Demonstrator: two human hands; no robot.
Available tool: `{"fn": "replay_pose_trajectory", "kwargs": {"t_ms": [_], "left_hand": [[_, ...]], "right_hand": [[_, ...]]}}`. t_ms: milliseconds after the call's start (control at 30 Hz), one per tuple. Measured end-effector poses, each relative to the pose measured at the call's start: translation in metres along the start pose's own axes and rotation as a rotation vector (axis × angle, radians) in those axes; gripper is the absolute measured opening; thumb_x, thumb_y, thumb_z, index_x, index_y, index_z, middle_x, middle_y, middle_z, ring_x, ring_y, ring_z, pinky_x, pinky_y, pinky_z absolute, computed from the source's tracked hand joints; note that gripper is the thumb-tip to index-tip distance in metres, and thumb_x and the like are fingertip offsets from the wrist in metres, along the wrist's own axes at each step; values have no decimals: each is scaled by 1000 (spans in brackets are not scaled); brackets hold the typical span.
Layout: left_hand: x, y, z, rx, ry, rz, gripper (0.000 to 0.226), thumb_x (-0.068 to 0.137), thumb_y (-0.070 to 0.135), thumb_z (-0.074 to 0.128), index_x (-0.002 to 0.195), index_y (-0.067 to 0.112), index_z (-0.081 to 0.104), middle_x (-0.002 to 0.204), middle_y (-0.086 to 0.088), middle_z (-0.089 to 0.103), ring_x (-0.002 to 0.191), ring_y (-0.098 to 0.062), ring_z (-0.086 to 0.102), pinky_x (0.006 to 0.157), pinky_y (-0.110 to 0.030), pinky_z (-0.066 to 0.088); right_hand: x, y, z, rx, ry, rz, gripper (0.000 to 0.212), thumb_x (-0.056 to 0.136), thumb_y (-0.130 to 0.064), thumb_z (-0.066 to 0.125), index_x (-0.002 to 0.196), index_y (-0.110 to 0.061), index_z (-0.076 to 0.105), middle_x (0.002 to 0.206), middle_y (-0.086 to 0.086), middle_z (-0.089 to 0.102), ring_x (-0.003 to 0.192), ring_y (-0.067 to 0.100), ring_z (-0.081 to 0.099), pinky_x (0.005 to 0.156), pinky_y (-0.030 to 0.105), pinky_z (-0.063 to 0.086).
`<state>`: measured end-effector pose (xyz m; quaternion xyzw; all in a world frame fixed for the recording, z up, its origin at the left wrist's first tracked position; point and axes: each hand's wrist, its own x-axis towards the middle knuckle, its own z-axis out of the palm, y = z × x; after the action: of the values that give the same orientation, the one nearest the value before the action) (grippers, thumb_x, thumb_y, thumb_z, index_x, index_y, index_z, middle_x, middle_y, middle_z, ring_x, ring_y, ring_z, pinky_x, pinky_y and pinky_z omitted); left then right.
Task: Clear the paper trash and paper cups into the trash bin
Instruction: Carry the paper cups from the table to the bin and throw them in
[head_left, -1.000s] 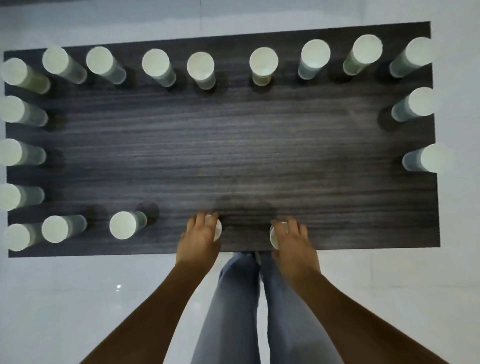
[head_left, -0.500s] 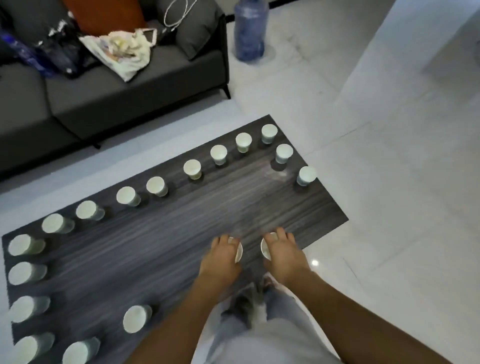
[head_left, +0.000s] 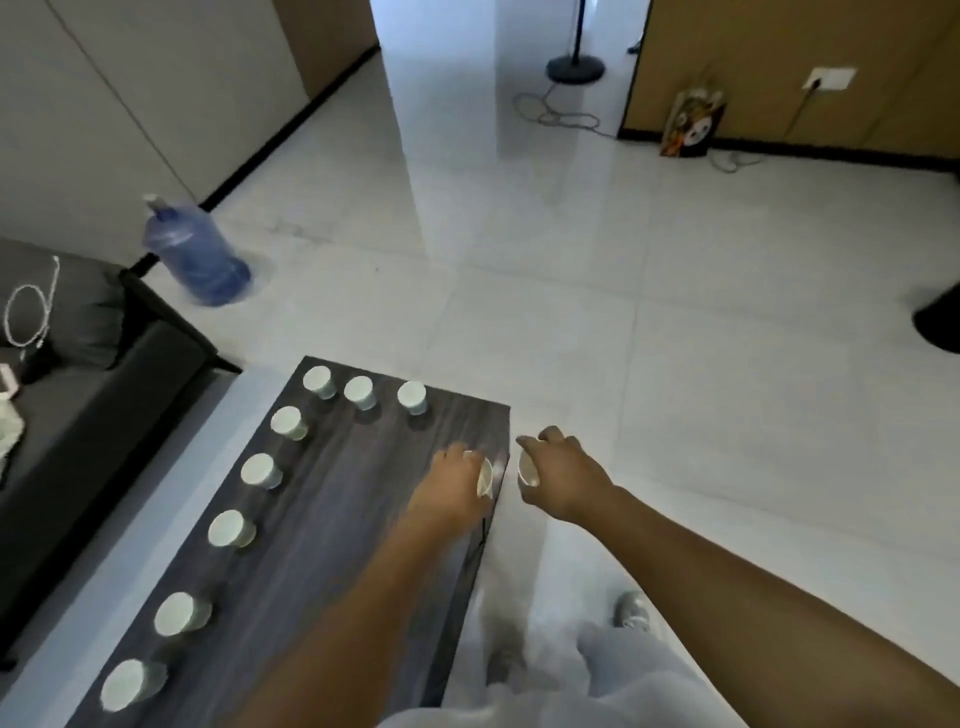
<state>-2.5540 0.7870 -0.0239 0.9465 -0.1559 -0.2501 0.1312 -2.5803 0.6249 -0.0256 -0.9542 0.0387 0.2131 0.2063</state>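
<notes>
Cups were in both hands: the left hand (head_left: 451, 483) gripped one paper cup (head_left: 484, 479) over the near corner of the table (head_left: 332, 525), fingers curled round its side, and the right hand (head_left: 563, 475) gripped a second cup (head_left: 528, 473) already out past the table edge, above the white floor (head_left: 571, 291). A second earlier both hands had been down on the table's near edge, closing on those same two cups; now the cups were lifted and tipped so their mouths showed, and the whole view had swung round to the right, off the tabletop and toward open floor. That read as a turn away with the load, most likely toward the bin. No bin could be named for sure; a dark rounded shape (head_left: 940, 325) at the right edge might have been one, too cut off to tell. Nine more cups (head_left: 258, 469) stood upside down along the table's far and left rims, so plenty remained to clear.
</notes>
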Motion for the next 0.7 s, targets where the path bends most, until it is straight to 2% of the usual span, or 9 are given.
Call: {"fn": "replay_pose_trajectory", "kwargs": {"t_ms": [300,700], "left_hand": [[62,203,8,176,-22,356,62,88,29,59,143,19,34,138,-6,39,126,-25,36,95,-36,43],[123,545,63,275,-82,702,64,86,31,60,143,18,35,140,-5,41,127,-23,38,98,-37,45]], "right_hand": [[-67,183,-82,137,184,317,67,86,-33,60,146,-24,31,141,6,34,124,29,39,94,40,48],[-190,469,-205,221,375,603,68,86,-33,60,147,-25,30,139,6,34,123,28,38,93,38,47]]}}
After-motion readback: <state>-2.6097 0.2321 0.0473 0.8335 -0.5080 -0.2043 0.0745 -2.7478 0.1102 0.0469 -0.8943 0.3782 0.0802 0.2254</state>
